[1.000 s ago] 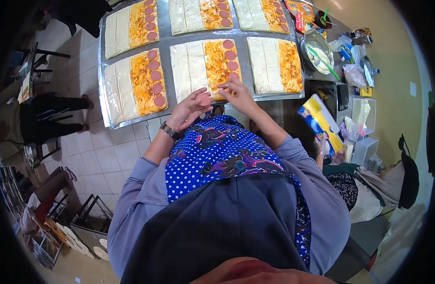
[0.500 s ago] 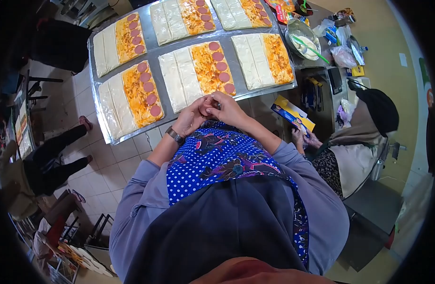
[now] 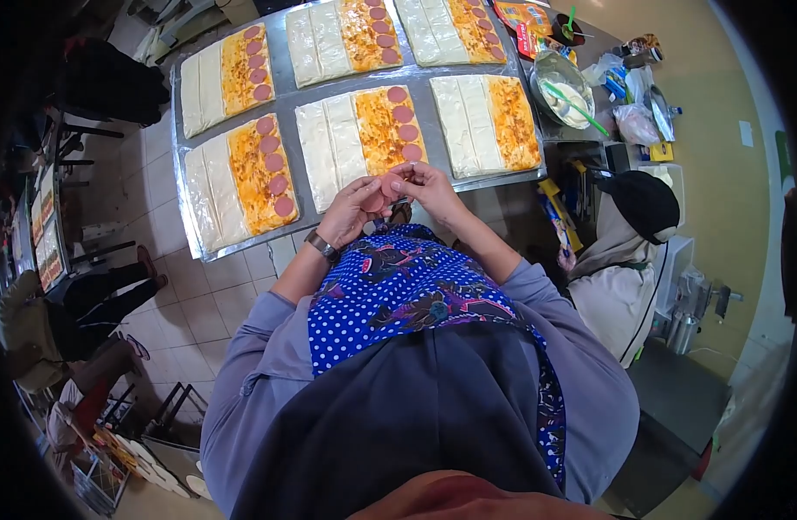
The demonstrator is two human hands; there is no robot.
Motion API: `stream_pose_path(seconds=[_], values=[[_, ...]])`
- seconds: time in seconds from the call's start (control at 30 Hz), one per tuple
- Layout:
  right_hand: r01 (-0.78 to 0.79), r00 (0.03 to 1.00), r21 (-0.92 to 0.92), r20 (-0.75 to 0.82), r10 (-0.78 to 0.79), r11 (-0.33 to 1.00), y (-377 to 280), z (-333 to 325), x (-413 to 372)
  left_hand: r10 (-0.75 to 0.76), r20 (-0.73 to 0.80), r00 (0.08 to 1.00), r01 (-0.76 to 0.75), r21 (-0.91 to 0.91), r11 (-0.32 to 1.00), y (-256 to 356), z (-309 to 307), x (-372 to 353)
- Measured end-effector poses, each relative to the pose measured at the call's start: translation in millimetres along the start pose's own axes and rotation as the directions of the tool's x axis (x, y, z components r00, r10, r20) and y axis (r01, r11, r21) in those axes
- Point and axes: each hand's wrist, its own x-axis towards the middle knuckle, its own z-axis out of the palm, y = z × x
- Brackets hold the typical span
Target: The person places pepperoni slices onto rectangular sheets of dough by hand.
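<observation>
In front of my apron, my left hand [image 3: 350,212] is closed on a few round pink sausage slices [image 3: 374,202]. Between the thumb and fingers of my right hand [image 3: 426,187] is a single sausage slice [image 3: 390,184], right beside the others. Both hands are at the near edge of the middle front dough sheet [image 3: 327,143]. That sheet carries an orange-brown sauce strip [image 3: 381,130] with a row of slices along its right side. On the front right dough sheet [image 3: 468,121], the sauce strip [image 3: 513,121] bears no slices.
Several dough sheets lie on the metal tray [image 3: 286,95]. A bowl of white cream [image 3: 554,102] with a green utensil [image 3: 580,111] stands at the right, near plastic bags [image 3: 634,124]. At my right a seated co-worker [image 3: 619,286] holds a yellow-blue box [image 3: 554,212].
My hands have drawn slightly apart, and my right hand now holds one slice away from those in my left. The co-worker at right has leaned forward, with the box turned.
</observation>
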Motion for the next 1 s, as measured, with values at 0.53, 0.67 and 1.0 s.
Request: stream_pose_path(seconds=[0.53, 0.67, 1.0], values=[[-0.147, 0.986, 0.207, 0.103, 0.127, 0.967, 10, -16, -3, -0.031, 0.040, 0.999, 0.034, -0.061, 0.998, -16, -6, 8], [-0.153, 0.986, 0.187, 0.094, 0.137, 0.970, 11, -13, -14, -0.005, -0.066, 0.998, 0.010, 0.080, 0.997, -13, 9, -1], [-0.107, 0.994, 0.204, 0.005, 0.109, 0.973, 24, 4, -31, -0.108, -0.037, 0.993, 0.110, 0.068, 0.992, -20, -7, -14]])
